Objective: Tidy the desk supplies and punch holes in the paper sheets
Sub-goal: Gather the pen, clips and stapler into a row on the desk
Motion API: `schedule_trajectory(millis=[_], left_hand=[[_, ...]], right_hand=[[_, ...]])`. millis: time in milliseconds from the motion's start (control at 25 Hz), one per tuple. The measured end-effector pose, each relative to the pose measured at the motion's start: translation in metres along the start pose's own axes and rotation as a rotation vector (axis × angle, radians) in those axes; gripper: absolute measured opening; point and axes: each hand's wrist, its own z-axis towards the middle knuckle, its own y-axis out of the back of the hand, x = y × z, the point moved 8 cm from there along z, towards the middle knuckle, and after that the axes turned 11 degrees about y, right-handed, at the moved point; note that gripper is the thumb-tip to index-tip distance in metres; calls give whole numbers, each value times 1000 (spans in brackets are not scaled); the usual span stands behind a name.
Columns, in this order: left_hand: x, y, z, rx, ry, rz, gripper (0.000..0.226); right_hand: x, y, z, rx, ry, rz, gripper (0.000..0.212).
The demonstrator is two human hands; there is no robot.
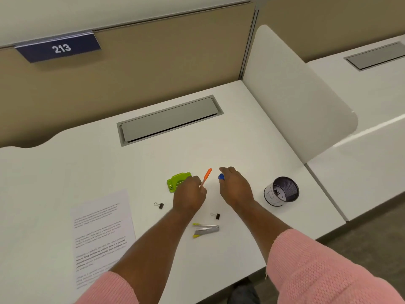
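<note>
My left hand (189,194) is closed around an orange pen (207,175) that sticks up and to the right from its fingers. Just left of that hand lies a green hole punch (176,181), partly hidden by it. My right hand (235,186) grips a small blue object (221,177); only its tip shows. A printed paper sheet (102,231) lies at the front left of the white desk (87,167). A black mesh pen cup (281,191) stands to the right of my right hand.
Two black binder clips (159,205) (215,215) lie near my forearms. A silver stapler with yellow tips (206,230) lies between them. A grey cable hatch (169,120) is set into the desk's back. A white divider panel (295,95) bounds the right side.
</note>
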Motion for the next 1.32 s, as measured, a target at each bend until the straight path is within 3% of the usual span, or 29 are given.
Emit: schedule_trajectory(millis=[280, 600, 760, 960, 1040, 1240, 1320], left_hand=[[-70, -47, 43, 49, 153, -42, 21], [-125, -119, 81, 221, 353, -169, 16], [-156, -138, 99, 238, 317, -175, 17], [-179, -143, 112, 216, 251, -230, 27], [-180, -144, 113, 228, 222, -236, 35], [-178, -140, 106, 265, 145, -209, 43], [-170, -133, 97, 244, 141, -189, 42]], right_hand=[[-69, 27, 69, 11, -24, 40, 42], [-164, 15, 112, 215, -148, 27, 35], [-174, 12, 129, 218, -129, 28, 17], [-184, 17, 136, 225, -92, 23, 10], [-187, 18, 137, 226, -89, 39, 14], [-179, 26, 126, 211, -82, 69, 53], [-173, 32, 119, 186, -85, 52, 53]])
